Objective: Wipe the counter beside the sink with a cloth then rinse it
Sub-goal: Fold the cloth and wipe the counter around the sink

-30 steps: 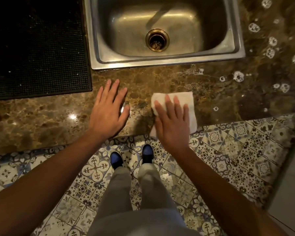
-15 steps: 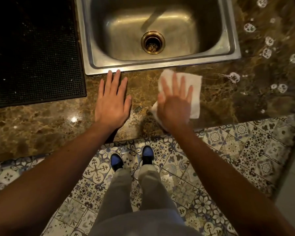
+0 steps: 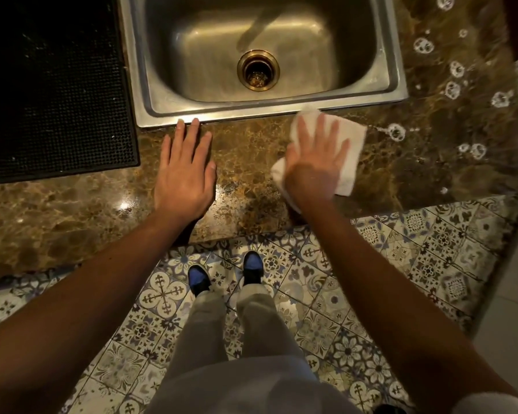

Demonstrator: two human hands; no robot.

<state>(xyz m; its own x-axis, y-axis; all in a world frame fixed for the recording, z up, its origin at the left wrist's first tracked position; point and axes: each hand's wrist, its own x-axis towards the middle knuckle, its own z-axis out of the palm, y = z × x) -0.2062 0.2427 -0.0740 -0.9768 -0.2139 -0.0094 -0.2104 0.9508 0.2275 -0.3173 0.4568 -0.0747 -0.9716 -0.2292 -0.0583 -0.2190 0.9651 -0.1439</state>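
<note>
A white folded cloth (image 3: 351, 144) lies flat on the brown marble counter (image 3: 245, 162), just in front of the steel sink's (image 3: 168, 112) front rim. My right hand (image 3: 314, 162) presses on the cloth with its fingers spread, covering most of it. My left hand (image 3: 184, 171) rests palm down on the bare counter to the left, fingertips touching the sink rim, holding nothing. Foamy white spots (image 3: 396, 131) dot the counter to the right of the cloth. The sink basin is empty, with a brass drain (image 3: 257, 70) in its middle.
A black ridged mat (image 3: 51, 85) covers the counter left of the sink. The counter's front edge runs just below my wrists. Patterned floor tiles (image 3: 401, 264) and my feet in blue shoes (image 3: 199, 277) show underneath.
My right hand has pushed the cloth away from the counter's front edge up to the sink rim and slightly right. My left hand has slid forward until its fingertips meet the rim.
</note>
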